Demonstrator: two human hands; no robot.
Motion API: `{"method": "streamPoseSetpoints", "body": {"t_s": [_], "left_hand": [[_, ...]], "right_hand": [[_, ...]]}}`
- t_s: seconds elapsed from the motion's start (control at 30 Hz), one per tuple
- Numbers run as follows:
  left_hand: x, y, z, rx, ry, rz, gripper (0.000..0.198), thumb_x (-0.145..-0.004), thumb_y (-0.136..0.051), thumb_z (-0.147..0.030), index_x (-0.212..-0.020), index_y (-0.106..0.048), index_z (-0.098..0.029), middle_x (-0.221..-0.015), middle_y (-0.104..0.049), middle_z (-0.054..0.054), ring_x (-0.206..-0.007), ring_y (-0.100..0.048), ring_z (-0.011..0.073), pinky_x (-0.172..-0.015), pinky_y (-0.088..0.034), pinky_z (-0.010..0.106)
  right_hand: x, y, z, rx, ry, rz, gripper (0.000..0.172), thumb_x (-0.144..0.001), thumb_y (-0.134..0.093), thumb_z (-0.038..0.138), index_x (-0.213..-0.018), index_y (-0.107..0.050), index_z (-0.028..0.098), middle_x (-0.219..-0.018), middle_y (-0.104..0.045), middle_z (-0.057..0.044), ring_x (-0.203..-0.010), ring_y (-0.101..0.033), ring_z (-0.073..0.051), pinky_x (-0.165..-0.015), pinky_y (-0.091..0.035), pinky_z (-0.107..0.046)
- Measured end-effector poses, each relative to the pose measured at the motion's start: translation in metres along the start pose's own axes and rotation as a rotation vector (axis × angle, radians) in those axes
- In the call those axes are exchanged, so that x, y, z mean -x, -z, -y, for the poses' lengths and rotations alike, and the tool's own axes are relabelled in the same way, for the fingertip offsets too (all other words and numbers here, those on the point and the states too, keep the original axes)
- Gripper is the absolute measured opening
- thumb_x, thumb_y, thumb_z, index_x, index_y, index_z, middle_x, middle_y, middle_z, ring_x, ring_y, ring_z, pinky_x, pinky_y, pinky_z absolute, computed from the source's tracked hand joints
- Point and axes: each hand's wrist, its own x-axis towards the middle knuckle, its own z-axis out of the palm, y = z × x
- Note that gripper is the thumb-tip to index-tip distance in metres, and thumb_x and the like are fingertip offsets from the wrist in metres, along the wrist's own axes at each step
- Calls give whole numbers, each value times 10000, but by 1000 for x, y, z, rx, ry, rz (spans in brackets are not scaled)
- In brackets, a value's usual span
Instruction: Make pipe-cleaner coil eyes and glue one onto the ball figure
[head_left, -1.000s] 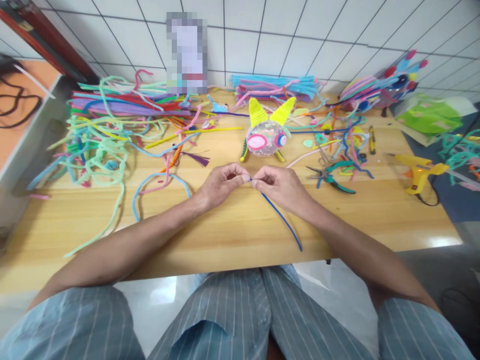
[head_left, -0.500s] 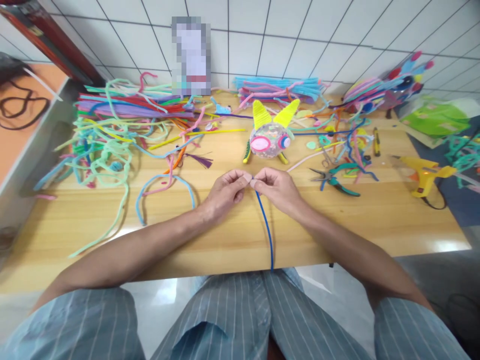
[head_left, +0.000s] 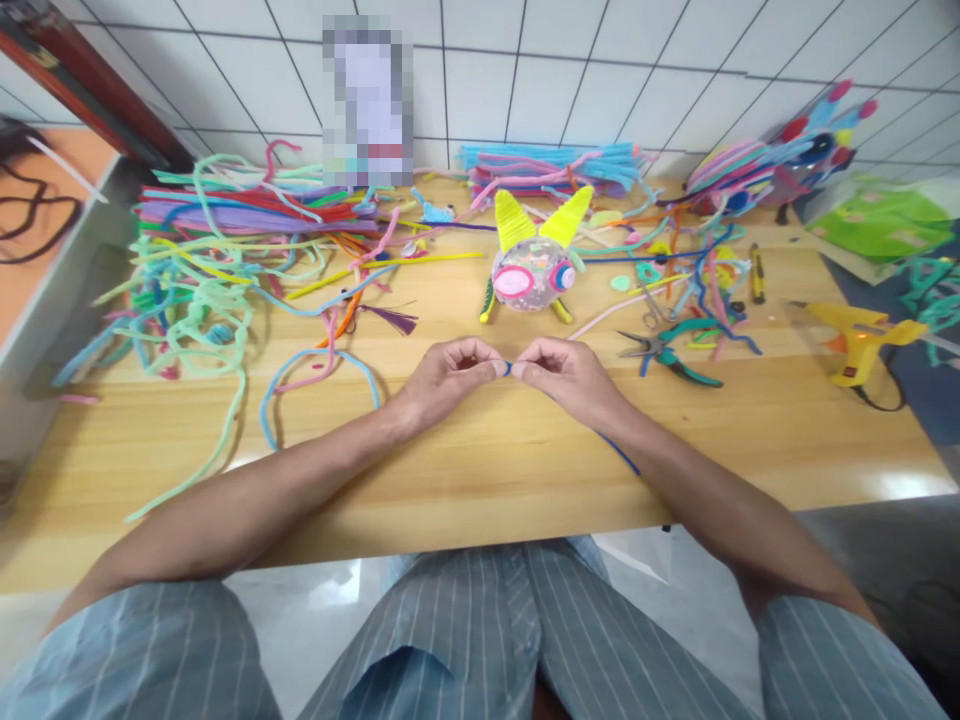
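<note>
Both my hands meet at the middle of the table, pinching one end of a blue pipe cleaner (head_left: pixel 621 456). My left hand (head_left: pixel 459 378) is closed with thumb and fingertips on a short blue bit of it. Opposite, my right hand (head_left: pixel 562 375) pinches the same piece, and its fingertips almost touch the left ones. The pipe cleaner's long tail passes under my right hand and wrist, partly hidden, and shows again beside the forearm. Just beyond my hands stands a clear round figure (head_left: pixel 529 290) with yellow ears, pink and blue eyes and small yellow-tipped feet.
Tangled pipe cleaners (head_left: pixel 202 310) cover the left side, with a light blue loop (head_left: pixel 266 410) nearer me. To the right lie teal-handled pliers (head_left: pixel 679 352), a yellow glue gun (head_left: pixel 859 340) and a yellow cutter (head_left: pixel 757 275). Pipe cleaner bundles (head_left: pixel 551 168) line the tiled wall.
The blue pipe cleaner's tail has swung from hanging straight toward me to lying rightward under my right forearm. My hands keep pinching its end, and the view has shifted slightly.
</note>
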Motion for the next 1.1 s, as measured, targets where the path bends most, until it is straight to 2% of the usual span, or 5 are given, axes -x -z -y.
{"method": "streamPoseSetpoints", "body": {"t_s": [0.37, 0.5, 0.67, 0.83, 1.1], "left_hand": [[10, -16, 17, 274, 83, -145, 286, -787, -873, -424, -849, -727, -185, -555, -468, -74, -492, -304, 72, -486, -227, 244], [11, -16, 15, 178, 99, -104, 313, -790, -866, -450, -855, -705, -189, -588, -480, -72, -506, -338, 77, -493, -255, 240], [7, -9, 9, -21, 14, 4, 337, -797, -839, -475, -879, -726, -168, -792, -670, -4, -669, -522, 108, -645, -415, 245], [5, -4, 10, -185, -31, 47, 303, -828, -786, -454, -850, -731, -157, -740, -655, -1, -681, -531, 128, -683, -417, 269], [13, -17, 7, 58, -29, -103, 438, -746, -875, -555, -820, -696, -161, -716, -608, -21, -656, -486, 109, -637, -390, 255]], "right_hand": [[6, -21, -4, -167, 5, -109, 205, -807, -713, 389, -769, -671, 192, -690, -642, 20, -634, -522, -116, -612, -417, -260], [10, -20, -7, -66, 39, -133, 128, -822, -671, 324, -774, -659, 206, -694, -646, 19, -633, -542, -125, -604, -413, -264], [14, -10, -7, 251, 234, -132, 91, -800, -629, 170, -724, -627, 221, -672, -621, 18, -623, -533, -131, -623, -399, -281], [15, -5, -7, 335, 336, -93, 129, -838, -629, 157, -727, -632, 222, -673, -624, 9, -630, -554, -140, -641, -409, -294], [17, -14, -6, -22, 80, -95, 190, -868, -710, 361, -763, -697, 203, -697, -690, 3, -637, -581, -144, -613, -444, -283]]}}
